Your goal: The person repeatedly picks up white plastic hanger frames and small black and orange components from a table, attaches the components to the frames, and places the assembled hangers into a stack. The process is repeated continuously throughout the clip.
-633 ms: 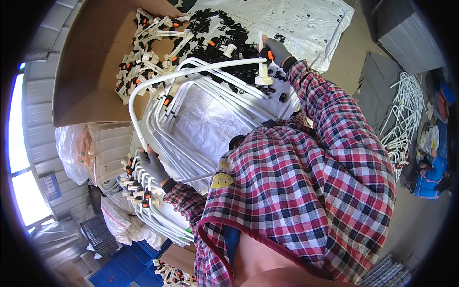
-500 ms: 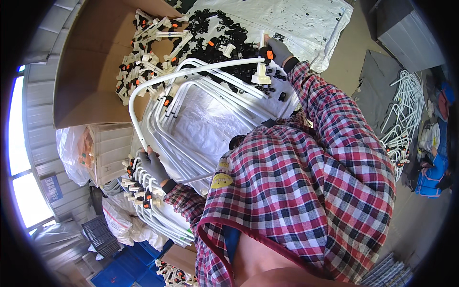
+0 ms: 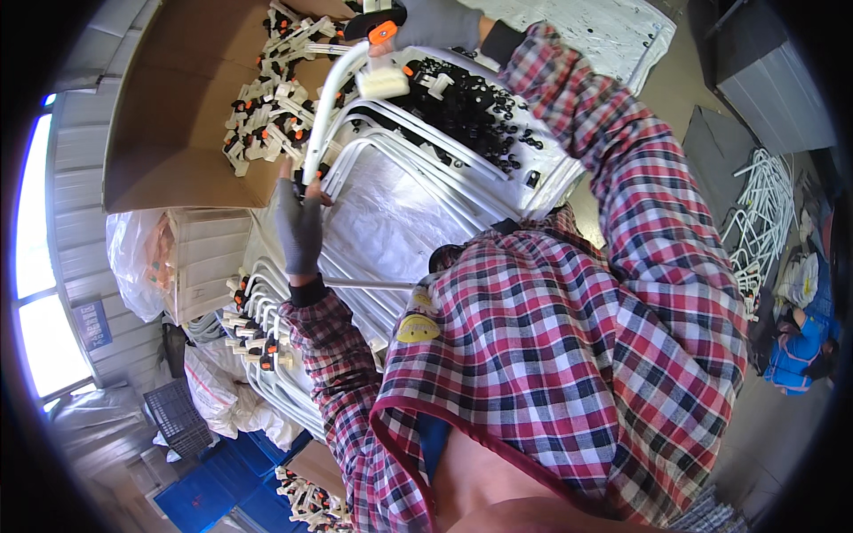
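Observation:
My right hand (image 3: 440, 25), in a grey glove with bare fingertips, closes round a plastic clamp fitting (image 3: 384, 80) with an orange tab and a cream-white block. The fitting sits at the upper end of a white bent tube (image 3: 323, 111). Lower down the same tube, my left hand (image 3: 300, 226), gloved alike, grips it between thumb and fingers. Beneath the tube lie several nested white bent tubes (image 3: 435, 182) on a white plastic sheet (image 3: 382, 213).
A cardboard box (image 3: 169, 115) at the far left holds many cream fittings (image 3: 280, 107). Small black parts (image 3: 466, 102) are heaped beyond the tubes. Tubes with fittings (image 3: 267, 311) hang at the left near a white sack (image 3: 218, 386). More white tubes (image 3: 760, 209) lie at the right.
My right hand has moved left and away from me with the fitting, swinging the tube steeper. The left hand has moved up and away, still at the tube.

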{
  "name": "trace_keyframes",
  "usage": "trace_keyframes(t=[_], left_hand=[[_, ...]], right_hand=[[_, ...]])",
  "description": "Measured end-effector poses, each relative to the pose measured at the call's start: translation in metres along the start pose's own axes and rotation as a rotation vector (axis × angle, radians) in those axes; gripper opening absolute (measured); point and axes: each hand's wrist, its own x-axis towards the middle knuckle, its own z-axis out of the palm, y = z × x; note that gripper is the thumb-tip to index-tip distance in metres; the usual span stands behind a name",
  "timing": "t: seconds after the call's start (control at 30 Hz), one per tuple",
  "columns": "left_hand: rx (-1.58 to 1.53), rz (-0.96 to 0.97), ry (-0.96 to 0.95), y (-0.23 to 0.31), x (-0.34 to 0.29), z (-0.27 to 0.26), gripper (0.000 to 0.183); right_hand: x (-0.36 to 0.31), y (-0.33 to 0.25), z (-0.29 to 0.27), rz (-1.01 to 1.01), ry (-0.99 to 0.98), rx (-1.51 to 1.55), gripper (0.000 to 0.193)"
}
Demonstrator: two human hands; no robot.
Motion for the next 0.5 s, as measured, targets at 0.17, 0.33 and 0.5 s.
trace_keyframes(t=[0.17,0.33,0.5], left_hand=[[-0.003,-0.031,-0.104,0.051,-0.004,0.02,0.051],[-0.228,0.039,-0.285,0.053,0.025,0.049,0.055],[-0.068,-0.075,-0.316,0.016,0.044,0.031,0.028]], right_hand=[[0.014,-0.055,-0.034,0.247,-0.674,0.648,0.031],[0.004,-0.121,0.008,-0.344,-0.769,-0.685,0.061],[-0.038,-0.085,0.02,-0.404,-0.173,-0.242,0.065]])
